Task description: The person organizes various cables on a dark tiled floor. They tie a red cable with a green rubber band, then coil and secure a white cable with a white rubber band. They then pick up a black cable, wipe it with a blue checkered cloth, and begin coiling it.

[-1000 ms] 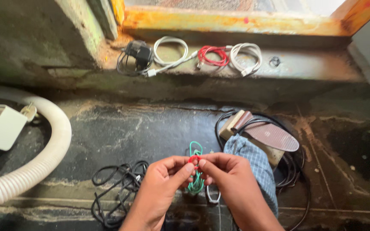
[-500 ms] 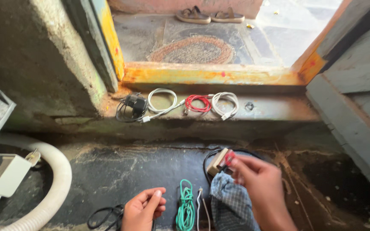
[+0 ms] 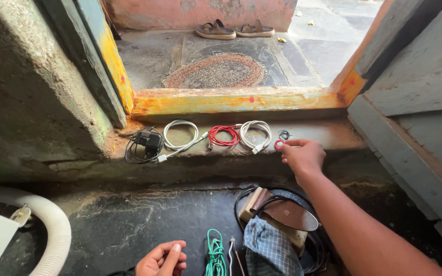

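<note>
My right hand (image 3: 303, 156) reaches out to the stone door step (image 3: 323, 134) and pinches a small red band (image 3: 279, 144) between thumb and finger, beside a small black ring (image 3: 284, 134). Coiled cables lie in a row on the step: a black charger with its cord (image 3: 144, 143), a white cable (image 3: 180, 137), a red cable (image 3: 223, 135) and another white cable (image 3: 256, 135). My left hand (image 3: 162, 259) rests low on the dark floor, loosely curled and holding nothing, next to a green coiled cable (image 3: 215, 253).
A clothes iron (image 3: 282, 212) with a black cord and a checked blue cloth (image 3: 269, 250) lie on the floor under my right arm. A white corrugated hose (image 3: 52, 230) curves at the left. Beyond the yellow threshold (image 3: 231, 99) are a round mat (image 3: 218, 71) and sandals (image 3: 234, 29).
Both hands were together at the green cable a second ago. My right hand has since moved up and forward to the step with the red band; the view tilted up toward the doorway.
</note>
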